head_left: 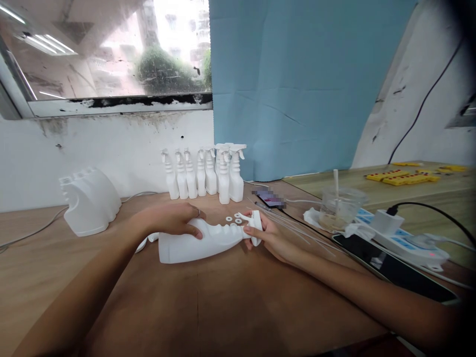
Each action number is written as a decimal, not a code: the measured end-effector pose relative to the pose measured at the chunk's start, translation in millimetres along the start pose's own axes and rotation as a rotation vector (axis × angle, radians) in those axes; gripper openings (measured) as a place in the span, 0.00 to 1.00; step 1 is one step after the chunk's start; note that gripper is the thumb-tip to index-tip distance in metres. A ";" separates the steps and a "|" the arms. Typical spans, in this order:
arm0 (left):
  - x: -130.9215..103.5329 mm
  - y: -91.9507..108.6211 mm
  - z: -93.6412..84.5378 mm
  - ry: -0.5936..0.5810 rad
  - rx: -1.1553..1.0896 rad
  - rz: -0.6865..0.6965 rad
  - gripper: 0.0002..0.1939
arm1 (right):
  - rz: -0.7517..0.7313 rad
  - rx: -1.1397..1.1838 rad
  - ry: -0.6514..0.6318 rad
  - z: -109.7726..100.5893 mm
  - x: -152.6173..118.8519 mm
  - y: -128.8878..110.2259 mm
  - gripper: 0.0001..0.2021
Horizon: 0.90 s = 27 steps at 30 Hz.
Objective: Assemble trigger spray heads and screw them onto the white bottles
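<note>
A white spray bottle (186, 246) lies on its side above the brown table, its neck pointing right. My left hand (178, 219) is wrapped over the bottle's body from behind, with a ring on one finger. At the neck, my right hand (268, 235) grips the white trigger head (256, 228), which sits against the bottle's mouth. Small white rings (238, 221) lie on the table just behind the neck. Another white piece (143, 243) shows partly behind the bottle's base.
Several white spray bottles (211, 173) stand by the wall. Headless bottles (91, 201) are at the left. Thin clear tubes (293, 225), a phone (270, 197), a plastic cup (336, 208), a power strip (412, 245) and a dark tablet-like device (394, 267) lie right.
</note>
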<state>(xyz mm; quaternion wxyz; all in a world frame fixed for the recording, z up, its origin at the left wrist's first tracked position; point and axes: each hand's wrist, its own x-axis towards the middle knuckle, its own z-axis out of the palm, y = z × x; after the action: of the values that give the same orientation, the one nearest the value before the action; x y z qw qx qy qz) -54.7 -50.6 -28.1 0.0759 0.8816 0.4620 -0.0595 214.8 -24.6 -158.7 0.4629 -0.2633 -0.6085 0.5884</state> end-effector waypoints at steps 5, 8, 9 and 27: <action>-0.6 -1.1 -0.7 0.003 -0.012 0.030 0.26 | -0.011 0.067 -0.001 2.3 -1.1 0.1 0.20; -0.7 0.9 -1.2 0.003 -0.003 0.040 0.25 | -0.022 0.075 -0.004 2.1 -2.2 -1.5 0.19; -1.0 1.6 -1.6 0.000 0.001 0.040 0.25 | -0.021 0.080 -0.009 1.9 -2.5 -1.9 0.19; -4.5 -3.9 -6.7 -0.031 -0.125 0.043 0.25 | 0.031 0.281 -0.133 1.5 -6.2 -15.0 0.32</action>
<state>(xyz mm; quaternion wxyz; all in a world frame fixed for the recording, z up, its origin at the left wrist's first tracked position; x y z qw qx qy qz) -60.2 -50.8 -21.0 0.1389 0.8838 0.4448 -0.0425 219.6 -33.2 -145.7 0.4447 -0.1658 -0.5451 0.6911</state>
